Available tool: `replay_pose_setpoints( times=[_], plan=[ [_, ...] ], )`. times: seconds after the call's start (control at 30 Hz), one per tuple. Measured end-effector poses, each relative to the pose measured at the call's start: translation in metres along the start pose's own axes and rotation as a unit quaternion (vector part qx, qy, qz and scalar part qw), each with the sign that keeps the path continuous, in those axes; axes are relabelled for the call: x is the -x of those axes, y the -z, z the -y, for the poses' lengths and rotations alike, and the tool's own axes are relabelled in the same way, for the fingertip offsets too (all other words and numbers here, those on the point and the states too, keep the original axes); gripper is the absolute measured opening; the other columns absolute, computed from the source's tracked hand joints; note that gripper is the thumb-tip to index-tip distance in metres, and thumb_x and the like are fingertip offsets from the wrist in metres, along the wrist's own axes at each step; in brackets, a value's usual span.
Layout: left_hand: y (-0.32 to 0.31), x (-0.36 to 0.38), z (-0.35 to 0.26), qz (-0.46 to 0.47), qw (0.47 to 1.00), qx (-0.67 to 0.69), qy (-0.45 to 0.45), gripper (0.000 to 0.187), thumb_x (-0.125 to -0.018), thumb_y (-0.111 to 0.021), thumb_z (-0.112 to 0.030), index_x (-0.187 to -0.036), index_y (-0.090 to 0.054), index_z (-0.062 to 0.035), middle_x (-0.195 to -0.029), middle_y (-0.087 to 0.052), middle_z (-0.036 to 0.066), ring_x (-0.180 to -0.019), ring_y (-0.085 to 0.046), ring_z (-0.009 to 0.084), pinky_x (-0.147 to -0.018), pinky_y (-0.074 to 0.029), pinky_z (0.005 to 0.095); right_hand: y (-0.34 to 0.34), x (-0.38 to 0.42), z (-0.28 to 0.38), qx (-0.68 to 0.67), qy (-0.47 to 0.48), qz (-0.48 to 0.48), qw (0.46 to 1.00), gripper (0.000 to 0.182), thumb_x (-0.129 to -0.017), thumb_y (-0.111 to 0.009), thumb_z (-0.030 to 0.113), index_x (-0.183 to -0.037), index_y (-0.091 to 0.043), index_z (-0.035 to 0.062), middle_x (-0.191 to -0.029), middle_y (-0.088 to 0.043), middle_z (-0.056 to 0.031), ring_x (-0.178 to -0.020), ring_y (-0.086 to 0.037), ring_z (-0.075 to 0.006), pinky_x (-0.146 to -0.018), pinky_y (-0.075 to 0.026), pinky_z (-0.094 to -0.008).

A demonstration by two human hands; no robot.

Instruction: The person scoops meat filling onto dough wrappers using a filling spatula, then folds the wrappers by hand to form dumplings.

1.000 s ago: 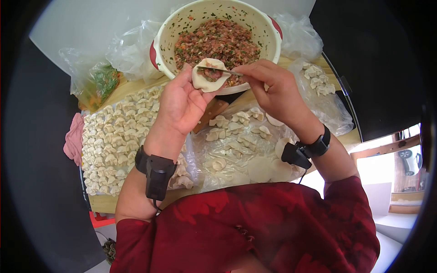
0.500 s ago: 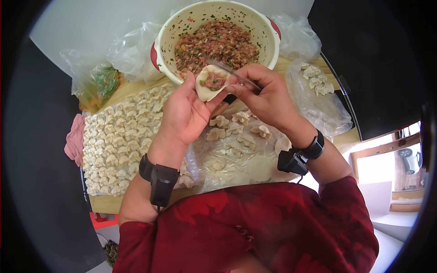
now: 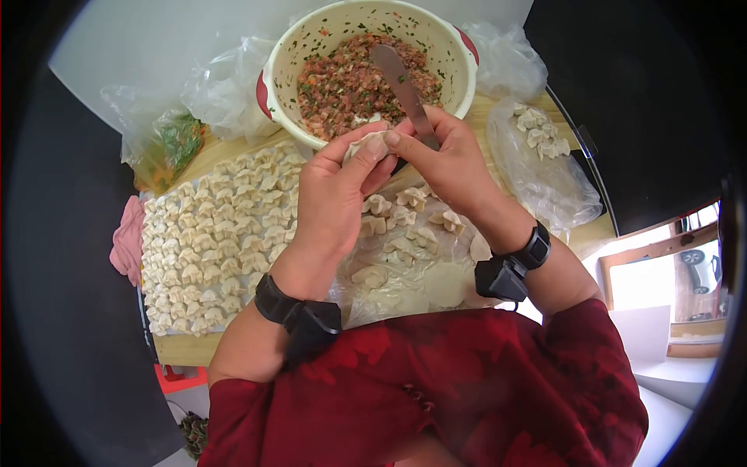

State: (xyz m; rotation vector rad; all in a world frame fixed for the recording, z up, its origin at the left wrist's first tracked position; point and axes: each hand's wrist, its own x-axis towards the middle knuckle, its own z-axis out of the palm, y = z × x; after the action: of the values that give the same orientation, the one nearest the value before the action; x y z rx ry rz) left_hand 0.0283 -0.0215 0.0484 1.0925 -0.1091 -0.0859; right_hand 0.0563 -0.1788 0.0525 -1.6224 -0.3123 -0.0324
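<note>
A folded dumpling is pinched between the fingers and thumb of my left hand, just in front of the bowl. My right hand is closed on a flat metal filling spatula, whose blade slants up over the bowl. The right thumb and fingertips also meet the dumpling's edge. Inside the cream bowl lies minced meat filling with green bits. Below my hands, several finished dumplings and flat round wrappers rest on plastic film. My fingers partly hide the dumpling.
Rows of dumplings cover the left side of the wooden table. A clear bag with chopped greens stands at the back left. More dumplings lie on plastic at the right. A pink cloth hangs at the left edge.
The open wrapper with filling showing is now folded over and pinched by both hands. The spatula has swung from lying across the wrapper to pointing up over the bowl.
</note>
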Motion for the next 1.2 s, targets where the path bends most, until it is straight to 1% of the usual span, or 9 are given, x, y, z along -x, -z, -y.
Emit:
replay_pose_setpoints(
  times=[0.1, 0.23, 0.3, 0.4, 0.53, 0.83, 0.93, 1.03, 1.2],
  plan=[
    [0.004, -0.002, -0.003, -0.007, 0.999, 0.049, 0.016, 0.028, -0.097, -0.058, -0.017, -0.119, -0.061, 0.0007, -0.11, -0.067, 0.009, -0.101, -0.065, 0.0148, -0.088, -0.054, 0.0263, 0.001, 0.0, 0.001, 0.059, 0.099, -0.022, 0.993, 0.025, -0.084, -0.074, 0.024, -0.092, -0.061, 0.0037, -0.077, -0.06, 0.0014, -0.07, -0.053, -0.0063, -0.064, -0.045, -0.0237],
    [0.012, -0.001, -0.008, 0.015, 0.999, 0.022, 0.047, 0.027, -0.096, -0.06, -0.019, -0.117, -0.063, -0.0033, -0.106, -0.068, 0.007, -0.092, -0.065, 0.0107, -0.077, -0.053, 0.0216, 0.011, -0.001, -0.001, 0.097, 0.109, 0.044, 0.988, 0.024, -0.084, -0.075, 0.024, -0.092, -0.062, 0.0049, -0.075, -0.058, 0.0029, -0.07, -0.052, -0.0056, -0.064, -0.044, -0.0237],
    [0.014, 0.0, -0.008, 0.016, 0.998, -0.003, 0.06, 0.026, -0.096, -0.06, -0.02, -0.117, -0.064, -0.0049, -0.106, -0.068, 0.006, -0.089, -0.064, 0.0092, -0.073, -0.053, 0.0202, 0.013, -0.001, -0.001, 0.084, 0.038, 0.06, 0.994, 0.022, -0.086, -0.074, 0.022, -0.093, -0.062, 0.0053, -0.074, -0.057, 0.0038, -0.071, -0.051, -0.0047, -0.063, -0.043, -0.0232],
    [0.013, 0.001, -0.011, 0.025, 0.997, -0.067, 0.008, 0.028, -0.094, -0.064, -0.022, -0.116, -0.066, -0.0048, -0.107, -0.067, 0.004, -0.085, -0.061, 0.0075, -0.069, -0.048, 0.0205, 0.014, 0.001, 0.0, 0.042, 0.033, 0.055, 0.997, 0.018, -0.087, -0.072, 0.019, -0.092, -0.062, 0.0053, -0.073, -0.057, 0.0042, -0.071, -0.051, -0.0039, -0.062, -0.042, -0.0231],
    [0.018, -0.002, -0.006, -0.017, 0.983, -0.164, -0.081, 0.022, -0.089, -0.07, -0.012, -0.109, -0.069, -0.0035, -0.098, -0.066, 0.002, -0.076, -0.059, 0.0049, -0.066, -0.051, 0.0189, 0.012, 0.003, 0.004, 0.006, 0.053, 0.049, 0.997, 0.016, -0.088, -0.071, 0.018, -0.091, -0.063, 0.0052, -0.073, -0.057, 0.0045, -0.069, -0.05, -0.0034, -0.06, -0.041, -0.0227],
    [0.02, 0.0, -0.006, -0.006, 0.941, -0.291, -0.174, 0.017, -0.087, -0.071, -0.008, -0.103, -0.07, -0.0037, -0.085, -0.065, 0.0, -0.068, -0.056, 0.0045, -0.06, -0.046, 0.0193, 0.012, 0.004, 0.004, 0.076, 0.124, 0.052, 0.988, 0.011, -0.086, -0.07, 0.012, -0.086, -0.062, 0.0031, -0.066, -0.055, 0.0029, -0.063, -0.047, -0.0024, -0.054, -0.04, -0.0231],
    [0.013, -0.001, -0.006, -0.024, 0.941, -0.292, -0.172, 0.009, -0.087, -0.069, -0.004, -0.096, -0.068, -0.0023, -0.081, -0.064, 0.0, -0.068, -0.056, 0.0043, -0.061, -0.046, 0.0194, 0.008, 0.008, 0.016, 0.132, 0.134, 0.051, 0.981, 0.006, -0.085, -0.064, 0.006, -0.085, -0.059, 0.0039, -0.064, -0.053, -0.0034, -0.059, -0.05, -0.0106, -0.054, -0.04, -0.0271],
    [0.003, 0.003, -0.004, -0.036, 0.954, -0.256, -0.152, 0.003, -0.088, -0.066, -0.002, -0.091, -0.065, -0.0018, -0.08, -0.065, 0.0, -0.068, -0.058, 0.004, -0.062, -0.047, 0.019, 0.002, 0.012, 0.014, 0.177, 0.221, 0.025, 0.959, 0.007, -0.083, -0.056, -0.001, -0.083, -0.052, 0.0043, -0.069, -0.052, -0.0128, -0.061, -0.049, -0.0309, -0.056, -0.042, -0.0341],
    [-0.003, 0.004, 0.02, -0.022, 0.979, -0.113, -0.169, 0.002, -0.09, -0.065, -0.004, -0.09, -0.064, -0.0037, -0.076, -0.064, 0.0, -0.065, -0.056, 0.0034, -0.057, -0.046, 0.0185, -0.007, 0.026, -0.005, 0.13, 0.242, -0.037, 0.961, 0.008, -0.086, -0.055, -0.002, -0.083, -0.051, 0.0041, -0.07, -0.055, -0.0099, -0.062, -0.056, -0.0233, -0.059, -0.046, -0.0329]
  ],
)
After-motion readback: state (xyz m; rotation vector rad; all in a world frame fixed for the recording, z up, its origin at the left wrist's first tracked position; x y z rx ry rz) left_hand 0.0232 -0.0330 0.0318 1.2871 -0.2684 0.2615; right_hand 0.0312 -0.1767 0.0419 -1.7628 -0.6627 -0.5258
